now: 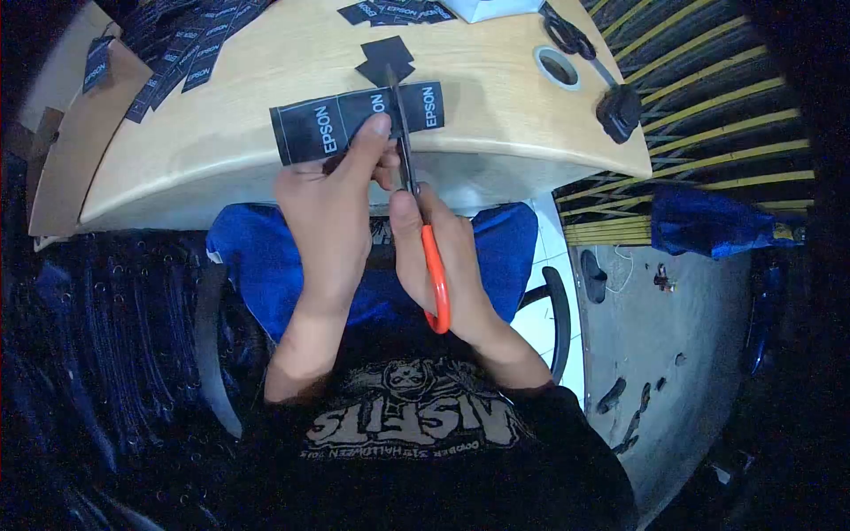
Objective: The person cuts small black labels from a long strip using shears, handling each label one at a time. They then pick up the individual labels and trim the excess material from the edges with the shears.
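Note:
My left hand [332, 199] pinches a black label strip [305, 130] printed with EPSON in white, held over the table's front edge. Wrapped round the orange handle of a pair of scissors [436, 283] is my right hand [438, 239]. The dark blades point away from me and cross the strip, with one EPSON section [427, 106] to the right of them. Just beyond the blade tips lie small black cut pieces [387, 60] on the table. Some of my left fingers are hidden behind the strip.
A pale wooden table [212, 133] with a curved front edge is before me. More EPSON strips [190, 57] are heaped at the back left. At the right lie a roll of tape [558, 68] and a black object [619, 113] on a strap. A yellow slatted gate [708, 106] stands beyond.

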`<state>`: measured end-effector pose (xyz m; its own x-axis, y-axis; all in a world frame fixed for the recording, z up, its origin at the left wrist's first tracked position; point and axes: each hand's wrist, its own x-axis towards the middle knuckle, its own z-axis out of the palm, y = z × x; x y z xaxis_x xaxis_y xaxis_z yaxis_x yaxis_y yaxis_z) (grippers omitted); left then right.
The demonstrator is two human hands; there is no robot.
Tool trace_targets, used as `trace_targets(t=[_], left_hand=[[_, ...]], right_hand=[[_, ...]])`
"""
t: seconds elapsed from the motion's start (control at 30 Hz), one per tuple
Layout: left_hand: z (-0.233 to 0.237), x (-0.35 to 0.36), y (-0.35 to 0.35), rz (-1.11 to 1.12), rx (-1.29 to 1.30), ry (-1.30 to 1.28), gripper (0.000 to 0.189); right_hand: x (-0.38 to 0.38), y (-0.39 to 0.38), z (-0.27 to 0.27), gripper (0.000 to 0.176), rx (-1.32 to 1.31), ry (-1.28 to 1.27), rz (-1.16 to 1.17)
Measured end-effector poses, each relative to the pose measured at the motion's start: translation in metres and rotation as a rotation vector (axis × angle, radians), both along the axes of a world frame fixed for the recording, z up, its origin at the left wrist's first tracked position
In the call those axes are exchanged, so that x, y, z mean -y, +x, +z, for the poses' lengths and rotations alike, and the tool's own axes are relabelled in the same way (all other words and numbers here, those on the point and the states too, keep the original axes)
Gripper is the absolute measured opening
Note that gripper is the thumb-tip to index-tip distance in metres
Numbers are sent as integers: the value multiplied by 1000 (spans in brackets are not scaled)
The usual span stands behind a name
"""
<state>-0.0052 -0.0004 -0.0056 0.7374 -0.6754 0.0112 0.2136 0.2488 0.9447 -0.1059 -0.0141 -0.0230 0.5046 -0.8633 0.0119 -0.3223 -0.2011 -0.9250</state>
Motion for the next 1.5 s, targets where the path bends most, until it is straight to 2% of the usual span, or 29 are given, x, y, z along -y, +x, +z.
trace_targets(t=[0.2,0.4,0.5,0.57,0.6,0.67,0.7,0.83,1.0,1.07,1.13,1.27,1.4,1.5], left_hand=[[-3,3,-2,37,-15,-42,8],[-9,2,1,29,1,-68,8],[-6,-2,-2,-23,-17,-100,7],[-2,-8,-6,-57,-23,-106,7],[-2,-12,-7,-92,-32,-112,6],[0,-19,-9,-128,-28,-125,7],[4,-21,-10,-155,-55,-121,7],[7,-26,-12,-212,-56,-134,7],[3,-30,-9,-269,-9,-135,10],[1,-32,-7,-255,-103,-226,12],[7,-32,-9,-235,-107,-240,13],[6,-34,-2,-226,-29,-205,13],[9,-35,-3,-201,-46,-180,12],[11,-32,-5,-164,-62,-170,12]], right_hand=[[1,0,-1,35,28,34,26],[0,1,-10,43,-45,-93,-5],[2,-2,1,44,81,-54,-30],[8,-4,6,42,386,-5,-3],[5,-4,19,38,399,38,-61],[16,-13,35,23,346,131,-71],[21,-15,37,20,290,45,-80],[21,-17,49,14,344,118,3],[15,-16,52,13,439,166,-25],[16,-18,52,14,472,191,-43],[23,-24,54,16,251,20,-25],[27,-24,52,18,311,-9,-55],[30,-24,56,18,236,-94,-100],[29,-23,53,18,299,-43,-101]])
